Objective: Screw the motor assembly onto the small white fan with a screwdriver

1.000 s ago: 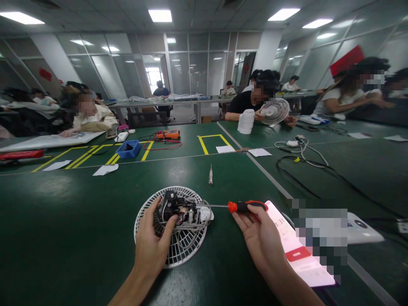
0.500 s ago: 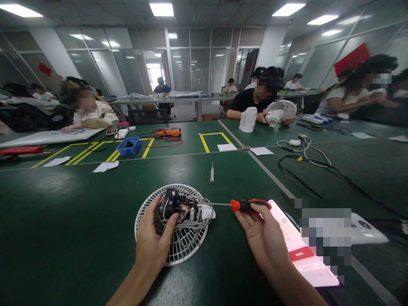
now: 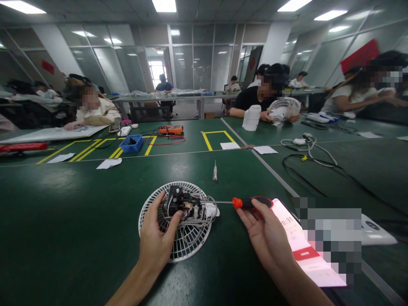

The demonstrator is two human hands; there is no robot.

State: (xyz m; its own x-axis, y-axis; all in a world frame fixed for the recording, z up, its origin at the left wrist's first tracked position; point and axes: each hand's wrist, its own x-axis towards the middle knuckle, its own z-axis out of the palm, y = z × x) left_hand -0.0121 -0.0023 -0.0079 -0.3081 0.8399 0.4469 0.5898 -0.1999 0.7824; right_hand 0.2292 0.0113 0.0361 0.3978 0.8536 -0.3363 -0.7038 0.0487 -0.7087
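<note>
A white fan grille (image 3: 191, 250) lies on the green table, with a black motor assembly (image 3: 174, 202) and bundled grey wires (image 3: 191, 222) on top of it. My left hand (image 3: 157, 231) grips the motor assembly from the left, thumb in front and fingers behind. My right hand (image 3: 267, 227) holds a red-and-black screwdriver (image 3: 245, 203) by its handle. The shaft points left, level, and reaches into the mechanism beside the motor; its tip is hard to make out. Beyond the grille lies a small clear-handled screwdriver (image 3: 215, 172).
A lit phone or tablet screen (image 3: 307, 250) lies under and beside my right forearm. Farther off are a blue bin (image 3: 131, 144), an orange multimeter (image 3: 171, 129), paper slips (image 3: 109, 163) and black cables (image 3: 312, 172). Across the table a person (image 3: 255, 100) handles another fan (image 3: 283, 110).
The whole view has shifted slightly, so everything sits a little farther right. Both hands keep their grips, and the screwdriver stays against the mechanism.
</note>
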